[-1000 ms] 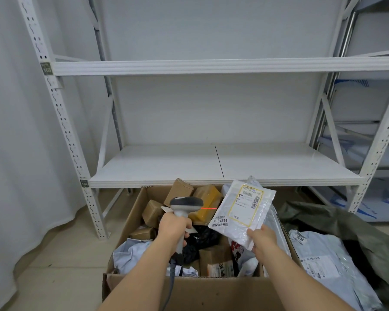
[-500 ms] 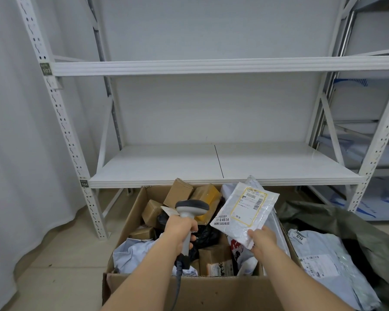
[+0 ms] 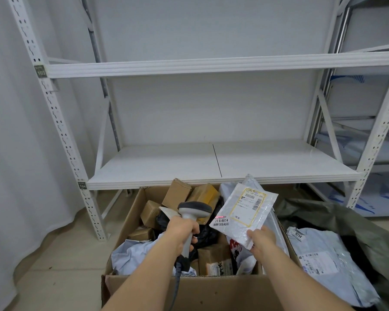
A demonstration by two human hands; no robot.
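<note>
My left hand [image 3: 182, 230] grips the handle of a grey barcode scanner [image 3: 194, 209], its head aimed right. A red scan line falls on the small printed sticker at the lower left corner of a white plastic mailer [image 3: 245, 212]. My right hand [image 3: 262, 240] pinches that mailer by its lower right corner and holds it tilted above an open cardboard box [image 3: 189, 290]. The mailer's yellow-bordered shipping label faces me. The scanner's cable hangs down into the box.
The box holds several brown cartons [image 3: 176, 194] and soft mailers. A white metal rack [image 3: 211, 164] stands behind it with a bare lower shelf. At right lies an olive sack [image 3: 357, 232] with grey mailers [image 3: 319, 261]. A white curtain hangs at left.
The scanner has shifted right, closer to the mailer. Its red line, earlier on a brown carton, now lands on the mailer's sticker. The mailer has tilted slightly to the right.
</note>
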